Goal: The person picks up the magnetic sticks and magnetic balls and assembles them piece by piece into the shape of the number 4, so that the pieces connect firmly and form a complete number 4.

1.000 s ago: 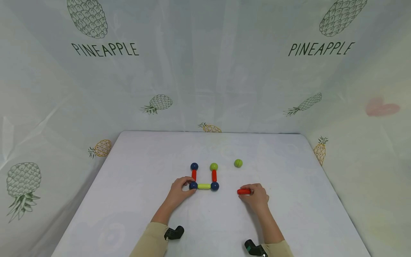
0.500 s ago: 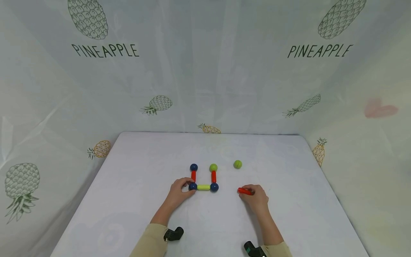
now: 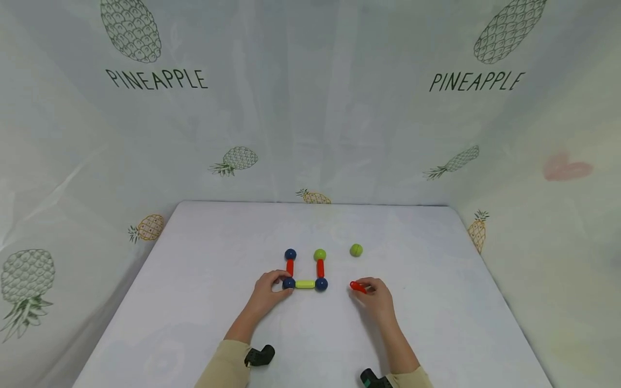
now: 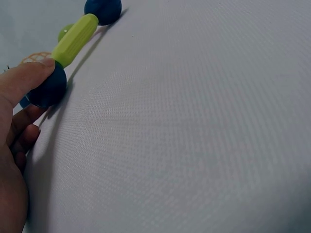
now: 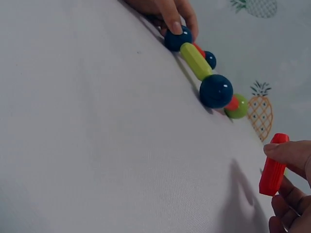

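On the white table lies a U-shaped build of balls and rods. Its near side is a yellow-green rod (image 3: 305,284) between two blue balls, the left blue ball (image 4: 48,90) and the right blue ball (image 5: 216,91). Two red rods run back from these, the left one to a far blue ball (image 3: 290,254), the right one to a green ball (image 3: 319,255). My left hand (image 3: 267,291) pinches the near left blue ball between thumb and fingers. To the right of the build, my right hand (image 3: 378,299) pinches a loose red rod (image 5: 275,165), held above the table and apart from the build.
A loose green ball (image 3: 356,250) rests behind my right hand, right of the build. The white table (image 3: 218,231) meets a pale curtain (image 3: 310,108) with pineapple prints at its back and sides.
My right hand has moved a little to the left, and the red rod in it has turned from level to slanted. The left hand keeps its hold on the blue ball.
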The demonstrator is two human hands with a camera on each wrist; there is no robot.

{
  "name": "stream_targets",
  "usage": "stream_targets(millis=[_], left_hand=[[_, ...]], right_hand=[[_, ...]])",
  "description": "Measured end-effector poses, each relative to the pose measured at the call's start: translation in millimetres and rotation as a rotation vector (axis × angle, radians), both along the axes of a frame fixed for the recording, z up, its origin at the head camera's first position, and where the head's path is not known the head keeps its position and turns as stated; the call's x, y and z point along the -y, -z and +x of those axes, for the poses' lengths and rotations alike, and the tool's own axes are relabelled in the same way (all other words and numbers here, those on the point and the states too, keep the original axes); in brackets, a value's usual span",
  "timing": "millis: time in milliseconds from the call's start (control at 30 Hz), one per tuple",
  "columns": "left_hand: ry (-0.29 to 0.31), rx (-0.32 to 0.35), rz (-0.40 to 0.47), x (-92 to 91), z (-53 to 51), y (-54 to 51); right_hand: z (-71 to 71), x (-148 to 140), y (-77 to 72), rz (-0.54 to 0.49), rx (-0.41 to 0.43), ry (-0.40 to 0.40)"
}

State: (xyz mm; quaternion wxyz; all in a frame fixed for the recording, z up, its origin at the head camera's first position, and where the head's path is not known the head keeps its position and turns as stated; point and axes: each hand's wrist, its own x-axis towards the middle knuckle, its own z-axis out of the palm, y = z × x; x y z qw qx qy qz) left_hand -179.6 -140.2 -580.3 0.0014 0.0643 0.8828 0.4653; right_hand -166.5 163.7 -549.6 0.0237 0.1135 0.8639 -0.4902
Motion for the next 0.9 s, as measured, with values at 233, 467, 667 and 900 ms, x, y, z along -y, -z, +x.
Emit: stream_targets(millis=[233,467,667,900], left_hand=[[0.002,-0.004,-0.007,0.6,0.0,0.3],[-0.001,0.006,-0.005,-0.5,1.8,-2.8],[-0.001,-0.002,-0.003,-0.9,2.0,-3.4],[0.003,-0.004,0.008,-1.7,2.1,-6.4]], right_hand=[[4.1,12.1,-0.5,-0.060,-0.020,-0.024],[6.5,21.4,-2.3,-0.085,-0.034,-0.042],[8.1,28.0,-0.9,-0.105,-0.020,-0.054],[9.4,35.2,1.7,-0.131,-0.033,-0.116]])
